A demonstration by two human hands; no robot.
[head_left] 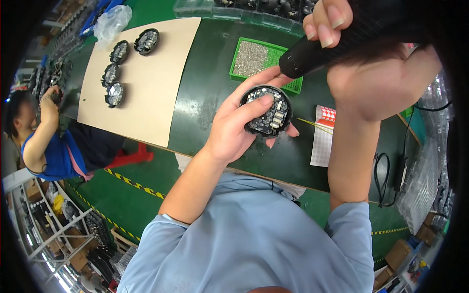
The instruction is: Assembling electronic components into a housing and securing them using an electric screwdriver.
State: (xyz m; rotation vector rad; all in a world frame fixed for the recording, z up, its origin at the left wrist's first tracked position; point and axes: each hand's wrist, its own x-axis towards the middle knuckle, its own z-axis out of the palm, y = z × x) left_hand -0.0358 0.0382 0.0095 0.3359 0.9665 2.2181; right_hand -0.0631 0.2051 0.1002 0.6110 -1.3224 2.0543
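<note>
- Our left hand pinches the round circuit-board module above the green bench.
- Our right hand clasps the black tapered tool.
- Too strong thumb pressure could damage board components.

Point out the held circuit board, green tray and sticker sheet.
Circuit board (270, 115), head view: component face.
Green tray (237, 76), head view: near left wall.
Sticker sheet (321, 147), head view: pale lower part.
</note>
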